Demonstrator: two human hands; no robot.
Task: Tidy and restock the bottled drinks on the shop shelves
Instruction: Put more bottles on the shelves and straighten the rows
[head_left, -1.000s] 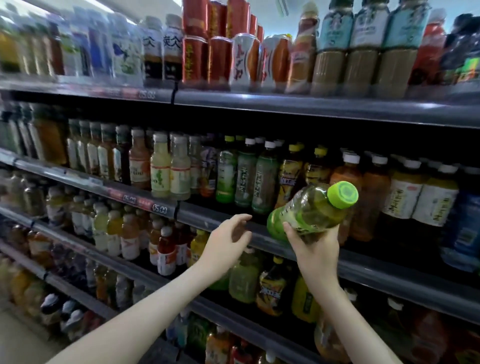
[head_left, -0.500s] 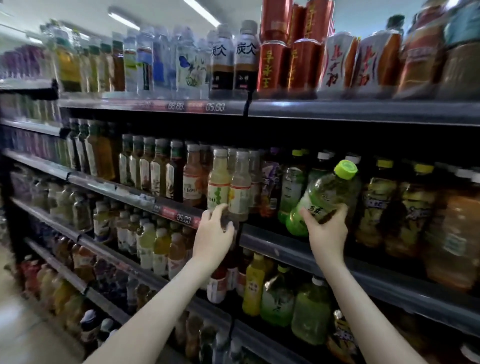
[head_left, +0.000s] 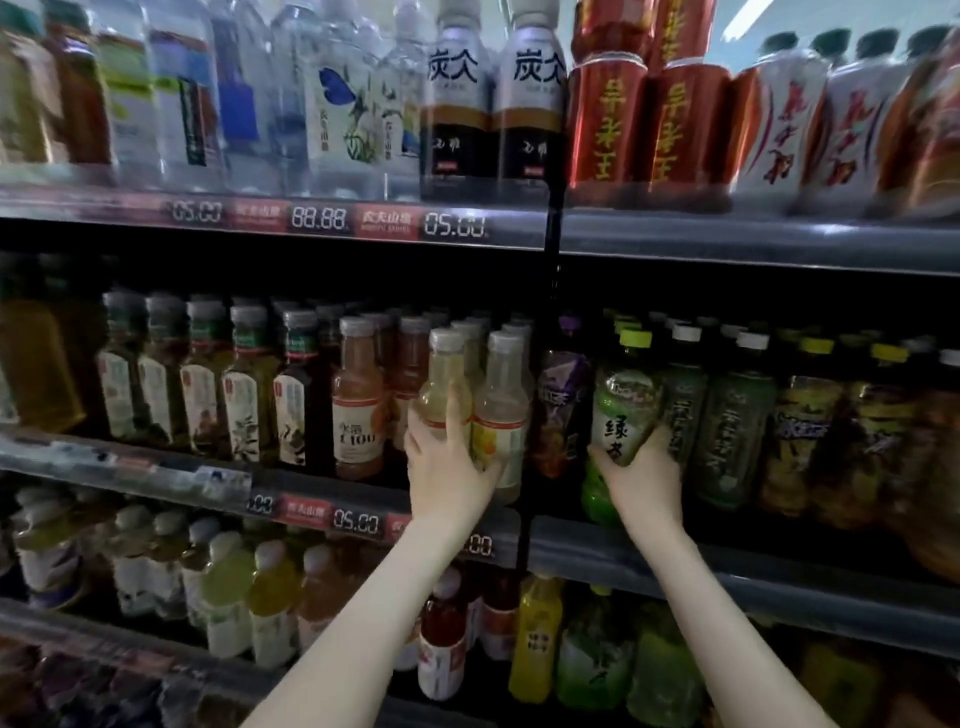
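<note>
A green tea bottle (head_left: 621, 410) with a lime cap stands upright at the front of the middle shelf (head_left: 727, 564), beside a purple-labelled bottle (head_left: 561, 410). My right hand (head_left: 641, 480) grips its lower body from below. To the left, my left hand (head_left: 449, 467) holds the pale yellow bottle (head_left: 444, 384) with a white cap, fingers wrapped round its lower part. A second pale yellow bottle (head_left: 501, 415) stands right beside it, touching my left hand.
The middle shelf holds tight rows of tea and juice bottles. Red cans (head_left: 605, 122) and water bottles (head_left: 343, 104) fill the top shelf above. More juice bottles (head_left: 535, 639) stand on the lower shelf under my forearms. Price tags (head_left: 356, 519) line the shelf edges.
My right hand has brought the green tea bottle from a tilt to upright on the middle shelf. My left hand rose from the shelf edge and took hold of the pale yellow bottle.
</note>
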